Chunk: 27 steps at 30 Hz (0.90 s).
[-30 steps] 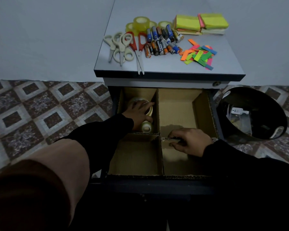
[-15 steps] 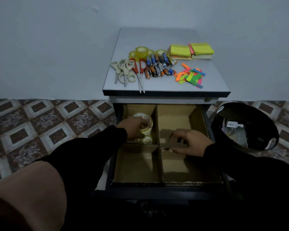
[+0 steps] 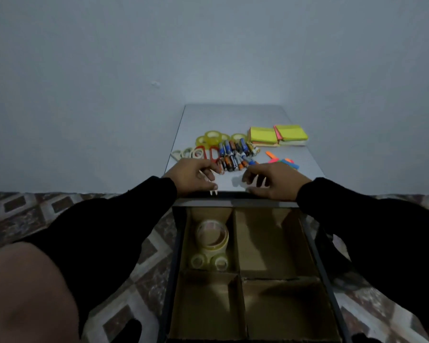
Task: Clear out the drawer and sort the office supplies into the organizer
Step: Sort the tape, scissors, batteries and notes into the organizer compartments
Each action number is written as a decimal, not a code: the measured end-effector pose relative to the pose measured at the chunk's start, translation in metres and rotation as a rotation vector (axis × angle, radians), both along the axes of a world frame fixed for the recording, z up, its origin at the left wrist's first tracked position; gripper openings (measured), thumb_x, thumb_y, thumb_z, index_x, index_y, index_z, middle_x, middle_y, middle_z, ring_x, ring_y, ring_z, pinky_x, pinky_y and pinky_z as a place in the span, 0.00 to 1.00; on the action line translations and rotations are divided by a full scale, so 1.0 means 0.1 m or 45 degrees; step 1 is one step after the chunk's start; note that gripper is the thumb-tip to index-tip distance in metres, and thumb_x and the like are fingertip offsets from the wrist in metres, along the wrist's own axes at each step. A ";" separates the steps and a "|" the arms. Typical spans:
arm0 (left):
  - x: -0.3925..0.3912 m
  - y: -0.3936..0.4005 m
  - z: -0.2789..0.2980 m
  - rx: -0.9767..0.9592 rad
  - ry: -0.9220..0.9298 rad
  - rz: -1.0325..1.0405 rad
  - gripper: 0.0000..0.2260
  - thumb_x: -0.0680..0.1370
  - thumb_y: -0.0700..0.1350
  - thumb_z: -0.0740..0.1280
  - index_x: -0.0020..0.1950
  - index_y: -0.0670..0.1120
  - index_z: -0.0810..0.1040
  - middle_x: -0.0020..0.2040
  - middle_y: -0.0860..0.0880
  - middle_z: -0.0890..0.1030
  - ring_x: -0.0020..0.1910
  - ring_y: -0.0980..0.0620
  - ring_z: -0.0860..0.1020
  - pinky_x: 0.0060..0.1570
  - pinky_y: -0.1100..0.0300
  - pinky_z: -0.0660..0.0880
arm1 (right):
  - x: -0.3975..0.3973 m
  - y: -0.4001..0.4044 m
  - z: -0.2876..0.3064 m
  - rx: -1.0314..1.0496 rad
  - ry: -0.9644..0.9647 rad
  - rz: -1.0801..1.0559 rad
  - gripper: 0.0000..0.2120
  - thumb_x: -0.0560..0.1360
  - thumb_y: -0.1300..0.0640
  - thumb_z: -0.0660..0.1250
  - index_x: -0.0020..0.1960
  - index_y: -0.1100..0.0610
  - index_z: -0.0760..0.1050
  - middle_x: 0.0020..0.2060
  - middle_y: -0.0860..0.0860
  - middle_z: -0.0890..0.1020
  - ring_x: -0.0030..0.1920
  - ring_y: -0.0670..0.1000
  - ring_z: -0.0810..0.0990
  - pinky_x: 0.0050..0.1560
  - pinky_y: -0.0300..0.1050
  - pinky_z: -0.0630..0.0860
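The open drawer holds a cardboard organizer (image 3: 239,274) with four compartments. Its far-left compartment contains one large tape roll (image 3: 212,235) and two small ones (image 3: 208,261); the others show bare cardboard. On the cabinet top (image 3: 233,120) lie scissors (image 3: 197,153), batteries (image 3: 235,154), yellow tape rolls (image 3: 213,137), sticky-note pads (image 3: 263,136) and coloured flags (image 3: 286,163). My left hand (image 3: 196,177) hovers over the red scissors' blades, fingers curved, thumb apart. My right hand (image 3: 273,180) is spread just in front of the batteries, holding nothing.
A plain wall stands behind and to the left of the cabinet. Patterned floor tiles (image 3: 139,273) lie on both sides. My knee (image 3: 30,293) fills the lower left. My black sleeves cross over the floor on either side of the drawer.
Both hands left the drawer and rose to the front of the cabinet top. The tape rolls stay in the far-left compartment. The camera tilted upward.
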State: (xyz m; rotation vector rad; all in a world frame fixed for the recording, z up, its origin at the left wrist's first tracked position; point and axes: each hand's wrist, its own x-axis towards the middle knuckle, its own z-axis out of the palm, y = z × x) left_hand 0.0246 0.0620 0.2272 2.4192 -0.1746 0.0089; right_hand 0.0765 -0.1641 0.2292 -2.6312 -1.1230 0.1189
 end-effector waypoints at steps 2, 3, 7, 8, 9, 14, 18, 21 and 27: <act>0.18 0.07 0.10 0.016 -0.059 0.053 0.14 0.69 0.40 0.75 0.54 0.47 0.79 0.42 0.52 0.79 0.33 0.62 0.75 0.42 0.71 0.73 | 0.22 0.08 0.10 0.029 -0.069 -0.008 0.09 0.74 0.51 0.67 0.52 0.54 0.75 0.47 0.50 0.81 0.45 0.51 0.78 0.49 0.49 0.76; 0.28 0.10 0.13 0.021 -0.083 0.081 0.14 0.69 0.40 0.75 0.54 0.47 0.80 0.41 0.52 0.79 0.32 0.64 0.75 0.41 0.72 0.72 | 0.33 0.13 0.14 0.046 -0.105 -0.012 0.09 0.74 0.52 0.68 0.51 0.54 0.76 0.47 0.51 0.81 0.45 0.52 0.79 0.48 0.50 0.76; 0.66 0.23 0.20 0.082 -0.138 0.158 0.15 0.70 0.41 0.73 0.57 0.47 0.78 0.50 0.48 0.80 0.46 0.52 0.78 0.49 0.64 0.72 | 0.78 0.28 0.29 0.046 -0.167 -0.037 0.09 0.73 0.55 0.68 0.53 0.55 0.76 0.47 0.51 0.81 0.45 0.55 0.80 0.49 0.51 0.75; 0.76 0.25 0.20 0.112 -0.150 0.169 0.17 0.71 0.42 0.74 0.58 0.47 0.78 0.54 0.47 0.79 0.51 0.50 0.77 0.50 0.63 0.71 | 0.90 0.31 0.31 0.042 -0.164 -0.043 0.10 0.73 0.55 0.67 0.53 0.55 0.76 0.48 0.49 0.81 0.45 0.54 0.80 0.50 0.50 0.75; 0.86 0.26 0.19 0.141 -0.165 0.176 0.19 0.71 0.43 0.74 0.60 0.47 0.77 0.57 0.47 0.78 0.54 0.49 0.76 0.51 0.62 0.70 | 1.00 0.34 0.33 0.023 -0.164 -0.059 0.11 0.74 0.55 0.67 0.55 0.55 0.75 0.50 0.49 0.81 0.46 0.54 0.80 0.50 0.48 0.75; 1.34 0.31 0.09 0.245 -0.192 0.195 0.34 0.69 0.51 0.75 0.72 0.52 0.65 0.70 0.47 0.69 0.69 0.47 0.66 0.67 0.53 0.65 | 1.53 0.45 0.30 -0.058 -0.225 -0.151 0.16 0.76 0.56 0.66 0.63 0.55 0.72 0.59 0.52 0.77 0.54 0.53 0.77 0.53 0.45 0.71; 1.62 0.36 -0.01 0.344 -0.098 0.185 0.41 0.68 0.55 0.75 0.76 0.54 0.57 0.74 0.48 0.64 0.72 0.46 0.62 0.69 0.49 0.62 | 1.84 0.49 0.23 -0.201 -0.167 -0.178 0.21 0.76 0.60 0.65 0.68 0.52 0.68 0.65 0.51 0.74 0.62 0.53 0.72 0.61 0.46 0.67; 1.74 0.37 -0.04 0.457 -0.031 0.160 0.41 0.68 0.56 0.75 0.76 0.55 0.57 0.73 0.51 0.66 0.72 0.48 0.64 0.68 0.52 0.62 | 1.97 0.52 0.20 -0.318 -0.113 -0.170 0.27 0.75 0.64 0.65 0.71 0.51 0.65 0.68 0.50 0.72 0.66 0.54 0.68 0.64 0.45 0.64; 1.85 0.38 -0.08 0.474 0.022 0.144 0.36 0.69 0.55 0.74 0.73 0.56 0.63 0.70 0.53 0.71 0.69 0.49 0.67 0.66 0.53 0.62 | 2.14 0.59 0.17 -0.387 0.034 -0.125 0.30 0.74 0.63 0.68 0.72 0.49 0.64 0.70 0.49 0.69 0.69 0.53 0.67 0.69 0.47 0.63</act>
